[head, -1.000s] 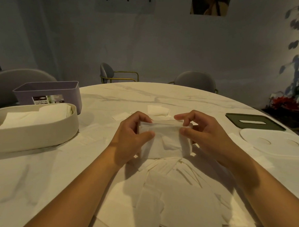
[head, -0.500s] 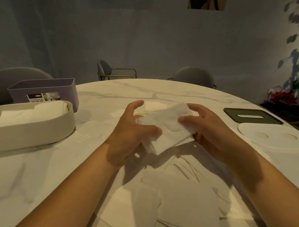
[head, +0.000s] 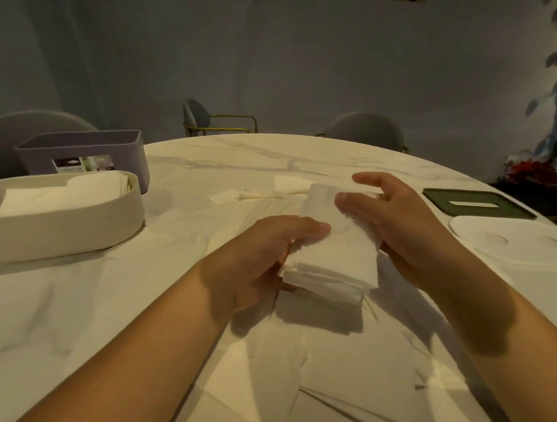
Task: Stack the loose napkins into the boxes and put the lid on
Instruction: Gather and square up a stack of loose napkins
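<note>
Left grip (head: 269, 252) clasped the napkin stack (head: 336, 245) thumb on top, right grip (head: 404, 226) pinching its far right side, just above loose napkins (head: 295, 387) by the surface's (head: 209, 163) near edge; the cream box (head: 62, 233) sat at the left edge.
</note>
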A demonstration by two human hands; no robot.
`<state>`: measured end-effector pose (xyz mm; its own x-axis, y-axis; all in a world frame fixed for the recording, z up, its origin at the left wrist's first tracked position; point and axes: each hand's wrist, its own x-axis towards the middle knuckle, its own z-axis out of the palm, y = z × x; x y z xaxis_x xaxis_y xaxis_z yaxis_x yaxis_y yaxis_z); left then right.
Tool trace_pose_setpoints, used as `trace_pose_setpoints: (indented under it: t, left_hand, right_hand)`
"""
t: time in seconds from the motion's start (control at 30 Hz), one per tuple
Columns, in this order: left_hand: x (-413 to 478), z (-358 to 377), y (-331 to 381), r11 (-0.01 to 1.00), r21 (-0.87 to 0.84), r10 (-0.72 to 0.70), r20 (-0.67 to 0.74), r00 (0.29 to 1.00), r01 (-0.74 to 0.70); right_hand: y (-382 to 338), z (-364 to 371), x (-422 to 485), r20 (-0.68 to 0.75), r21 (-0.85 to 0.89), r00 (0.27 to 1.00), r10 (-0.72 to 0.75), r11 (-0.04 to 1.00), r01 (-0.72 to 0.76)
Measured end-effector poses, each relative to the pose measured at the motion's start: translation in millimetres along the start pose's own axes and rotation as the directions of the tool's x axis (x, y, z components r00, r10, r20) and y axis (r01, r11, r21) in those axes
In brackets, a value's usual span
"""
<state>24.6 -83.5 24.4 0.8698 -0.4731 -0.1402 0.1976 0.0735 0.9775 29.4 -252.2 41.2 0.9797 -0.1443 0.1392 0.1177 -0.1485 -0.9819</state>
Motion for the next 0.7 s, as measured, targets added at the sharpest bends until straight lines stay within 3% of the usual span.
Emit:
trace_pose_setpoints:
  t: [0.1,0.23,0.3,0.37,0.5,0.6,0.7]
  left_hand:
    - [-0.8,4.7,1.8,0.999,-0.018,0.026,-0.107,0.994,-0.029]
    - [-0.2,4.3,9.9,0.978,-0.136,0.114,-0.276,0.954,-0.156]
    - [3.2,3.8,9.6,0.978,-0.032,0.182,-0.34,0.923,-0.205]
    - [-1.5,8.7,7.2,0.979,0.075,0.202,-0.363,0.91,-0.187]
    - [-17.5,16.3,2.8,0.991,-0.028,0.111,-0.346,0.931,-0.129]
    - [-25.8,10.8,9.8,0.977,0.106,0.21,-0.37,0.905,-0.183]
    - [-38.7,-8.7,17.0,0.937,0.258,0.327,-0.406,0.853,-0.236]
  right_hand:
    - [-2.1,1.5,-1.4,0.013,0.076,0.996,0.091,0.993,-0.092]
    - [-4.7,7.6,-9.7,0.149,0.165,0.967,0.208,0.959,-0.231]
    - [-5.6,13.2,-16.2,0.181,0.159,0.957,0.226,0.954,-0.256]
    - [-8.4,21.9,-24.5,0.167,0.142,0.967,0.193,0.966,-0.217]
    - [-18.1,41.4,-38.8,0.123,-0.007,0.983,0.139,0.99,-0.139]
    - [-23.7,56.5,-44.8,0.155,-0.116,0.983,0.099,0.99,-0.082]
    - [-33.1,81.1,-53.7,0.216,-0.114,0.976,0.015,0.993,0.01]
